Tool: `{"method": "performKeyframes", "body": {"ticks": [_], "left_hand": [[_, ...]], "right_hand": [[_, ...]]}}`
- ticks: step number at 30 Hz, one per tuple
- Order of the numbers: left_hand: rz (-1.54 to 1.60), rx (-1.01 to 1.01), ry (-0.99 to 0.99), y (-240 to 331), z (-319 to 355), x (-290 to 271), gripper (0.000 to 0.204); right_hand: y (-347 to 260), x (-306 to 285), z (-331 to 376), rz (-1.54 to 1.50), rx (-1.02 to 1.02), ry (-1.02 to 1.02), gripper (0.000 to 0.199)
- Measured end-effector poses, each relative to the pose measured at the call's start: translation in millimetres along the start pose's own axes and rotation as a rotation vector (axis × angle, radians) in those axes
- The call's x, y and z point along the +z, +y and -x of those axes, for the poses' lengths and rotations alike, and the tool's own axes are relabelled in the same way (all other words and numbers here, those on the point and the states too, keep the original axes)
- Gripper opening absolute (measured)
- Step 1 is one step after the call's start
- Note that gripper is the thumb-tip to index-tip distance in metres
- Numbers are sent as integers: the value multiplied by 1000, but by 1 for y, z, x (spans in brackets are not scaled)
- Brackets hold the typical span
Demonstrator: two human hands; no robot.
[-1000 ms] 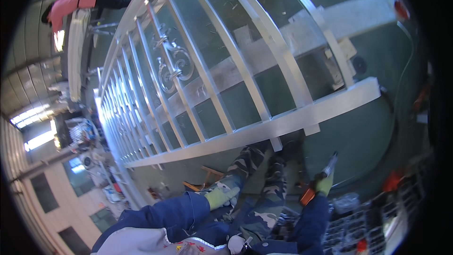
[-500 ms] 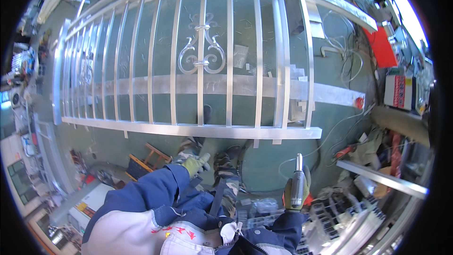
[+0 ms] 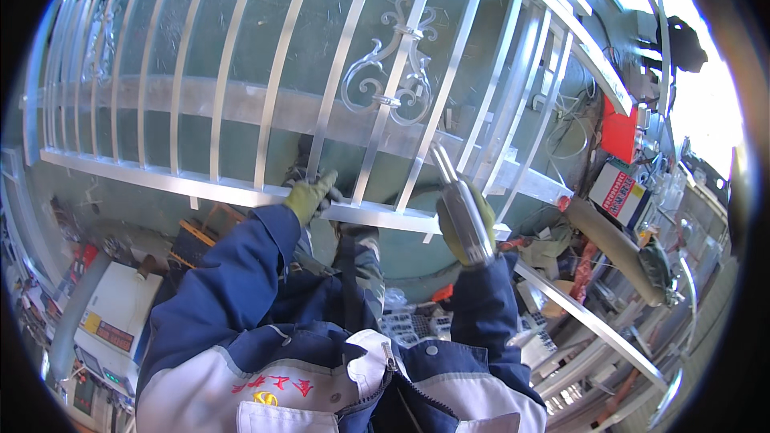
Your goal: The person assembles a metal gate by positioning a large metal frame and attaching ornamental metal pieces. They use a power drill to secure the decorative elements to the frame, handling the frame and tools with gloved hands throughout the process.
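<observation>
A silver metal railing (image 3: 148,170) with upright bars stretches across the view, its near rail closest to me. Scrollwork (image 3: 388,102) decorates one of its bars. My left hand (image 3: 310,196), in a green glove, lies over the near rail with fingers stretched forward; whether it presses on the rail I cannot tell. In my gloved right hand (image 3: 481,220) is a silver welding gun (image 3: 467,220), closed in the grip. Its slim nozzle points forward and left, over the railing's right part. The fingers beneath the gun are partly hidden.
A white machine (image 3: 120,309) stands at lower left. On the right are a red panel (image 3: 619,130), a white box (image 3: 618,191), a thick tan roll (image 3: 605,236) and a loose metal bar (image 3: 593,325). Cables lie on the floor beyond the railing.
My view has turned and moved closer to the railing. My left hand has come forward onto the near rail. The welding gun has moved forward over the railing, its nozzle now tilted left.
</observation>
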State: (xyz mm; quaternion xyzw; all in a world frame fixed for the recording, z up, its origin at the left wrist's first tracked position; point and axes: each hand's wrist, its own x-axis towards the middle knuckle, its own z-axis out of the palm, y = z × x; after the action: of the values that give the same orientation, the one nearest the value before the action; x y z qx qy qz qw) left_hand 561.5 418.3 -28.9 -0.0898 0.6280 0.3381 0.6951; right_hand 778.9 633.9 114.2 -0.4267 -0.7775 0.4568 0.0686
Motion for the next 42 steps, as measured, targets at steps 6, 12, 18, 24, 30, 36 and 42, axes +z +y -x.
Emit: {"method": "performKeyframes", "body": {"ticks": [6,12,18,24,30,36,42], "left_hand": [[-788,811,261,-12,-103,-25,37],[-301,294,200,89,-113,22,53],[-215,130,141,96,-138,34,74],[-280,60,232,115,-142,43,65],[-374,11,291,127,-140,45,61],[-383,51,293,118,-149,46,63],[-394,27,367,112,-157,51,58]], "right_hand": [[19,67,-74,26,208,-306,51],[67,80,-96,0,168,-304,35],[39,84,-114,-197,760,-389,38],[67,84,-109,44,594,-409,37],[59,85,-115,97,649,-444,39],[66,87,-110,19,570,-375,37],[38,91,-120,96,506,-375,34]]}}
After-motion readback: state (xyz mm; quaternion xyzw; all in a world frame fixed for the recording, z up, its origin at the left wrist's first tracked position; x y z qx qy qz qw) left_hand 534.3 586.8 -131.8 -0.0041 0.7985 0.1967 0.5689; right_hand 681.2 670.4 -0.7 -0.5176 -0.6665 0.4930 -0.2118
